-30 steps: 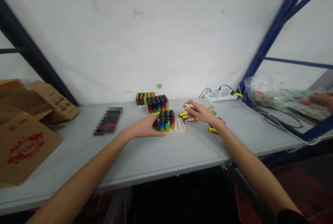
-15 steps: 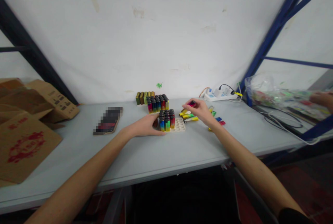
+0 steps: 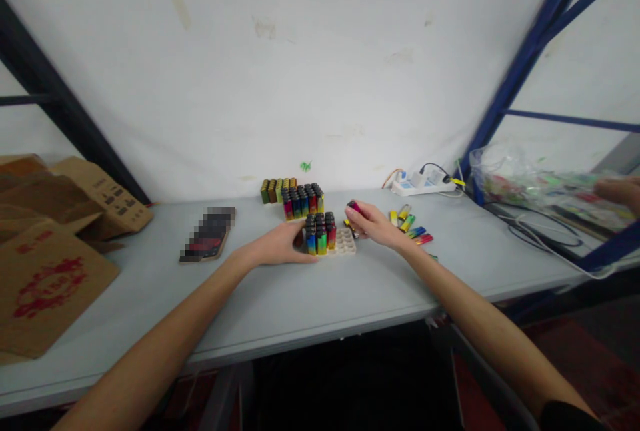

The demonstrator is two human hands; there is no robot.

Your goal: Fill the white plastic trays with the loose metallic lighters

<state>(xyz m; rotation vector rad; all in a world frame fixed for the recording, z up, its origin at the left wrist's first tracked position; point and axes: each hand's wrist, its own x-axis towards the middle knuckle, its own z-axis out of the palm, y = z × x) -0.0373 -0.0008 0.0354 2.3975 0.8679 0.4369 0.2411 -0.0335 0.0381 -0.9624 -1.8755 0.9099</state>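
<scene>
A white tray (image 3: 345, 242) with round holes lies on the table, its left part filled with several upright lighters (image 3: 321, 234) in blue, green and red. My left hand (image 3: 280, 242) grips the tray's left end, thumb along the front and fingers behind. Above the tray's right side, my right hand (image 3: 373, 223) is closed on a pink-red lighter (image 3: 355, 207) with a dark top, held tilted. Part of a yellow lighter (image 3: 347, 223) shows beneath that hand. Loose lighters (image 3: 409, 223) in yellow, green, blue and red lie to its right.
Behind stand more lighters in groups, one dark-topped (image 3: 304, 201), one gold-topped (image 3: 278, 191). A phone (image 3: 209, 234) and cardboard boxes (image 3: 60, 271) lie left. A power strip (image 3: 423, 183) sits by the wall. At far right are plastic bags (image 3: 520, 174) and another person's hand (image 3: 620, 192).
My right hand has moved left and slightly down with the pink-red lighter, closer to the tray, uncovering more loose lighters. My left hand keeps its hold on the tray.
</scene>
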